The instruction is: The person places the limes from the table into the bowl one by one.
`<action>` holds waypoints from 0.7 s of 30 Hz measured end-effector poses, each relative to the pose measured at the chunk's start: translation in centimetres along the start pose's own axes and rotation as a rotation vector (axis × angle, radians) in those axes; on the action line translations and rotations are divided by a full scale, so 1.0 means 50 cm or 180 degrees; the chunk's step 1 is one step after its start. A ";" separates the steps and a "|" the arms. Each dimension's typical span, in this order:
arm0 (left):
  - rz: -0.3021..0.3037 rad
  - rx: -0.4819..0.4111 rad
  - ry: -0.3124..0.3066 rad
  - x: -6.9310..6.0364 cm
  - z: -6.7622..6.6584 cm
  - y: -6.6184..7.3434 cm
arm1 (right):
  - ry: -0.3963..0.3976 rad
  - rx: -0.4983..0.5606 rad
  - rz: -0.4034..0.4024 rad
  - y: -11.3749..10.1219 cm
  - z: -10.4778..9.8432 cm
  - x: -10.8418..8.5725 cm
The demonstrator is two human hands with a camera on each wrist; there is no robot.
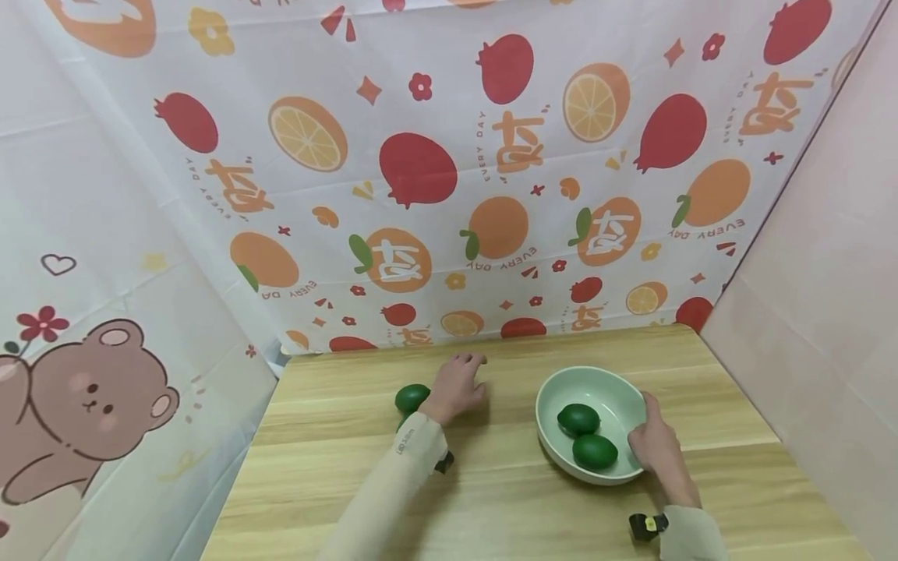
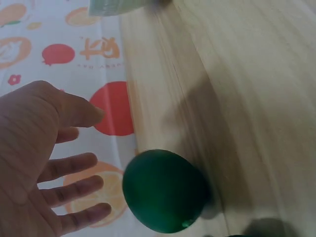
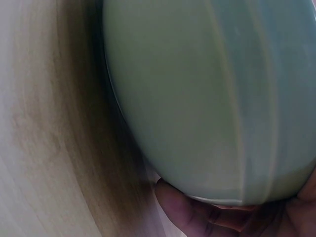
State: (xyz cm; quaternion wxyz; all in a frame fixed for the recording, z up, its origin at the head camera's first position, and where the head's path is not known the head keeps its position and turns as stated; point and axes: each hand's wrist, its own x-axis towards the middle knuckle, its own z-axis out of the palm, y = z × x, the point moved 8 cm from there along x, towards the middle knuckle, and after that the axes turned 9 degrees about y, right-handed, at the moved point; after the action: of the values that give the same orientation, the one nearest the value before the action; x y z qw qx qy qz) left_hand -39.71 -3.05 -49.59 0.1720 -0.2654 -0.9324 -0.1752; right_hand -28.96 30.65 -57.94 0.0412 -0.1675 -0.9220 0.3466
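Note:
A pale green bowl stands on the right part of the table, with two dark green limes, one behind the other, inside it. My right hand grips the bowl's right side, thumb at the rim and fingers round the outside, as the right wrist view also shows. Left of the bowl, my left hand is held over the table with its fingers spread and nothing in them. Close beside that wrist lies another lime. A further green one is mostly hidden by the sleeve.
The wooden table ends at a fruit-printed cloth hanging along its back edge. A cloth with a bear print hangs at the left, and a plain pale one at the right.

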 end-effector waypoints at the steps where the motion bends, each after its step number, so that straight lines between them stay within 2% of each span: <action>1: -0.0045 0.0006 -0.0031 -0.001 0.002 -0.006 | 0.0007 0.0000 -0.0004 -0.001 -0.001 0.000; 11: -0.0384 0.0187 -0.0335 -0.014 0.024 -0.051 | 0.0025 0.0031 0.0018 -0.003 -0.002 0.000; 21: -0.0512 0.0193 -0.0576 -0.016 0.028 -0.062 | 0.0031 0.0069 0.0083 -0.009 0.000 -0.001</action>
State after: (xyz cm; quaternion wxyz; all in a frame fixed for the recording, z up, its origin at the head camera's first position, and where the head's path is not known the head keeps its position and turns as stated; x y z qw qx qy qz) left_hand -41.09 -5.28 -51.89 0.0804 -0.1992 -0.9672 -0.1354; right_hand -29.06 30.31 -57.63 0.0430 -0.1807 -0.9158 0.3562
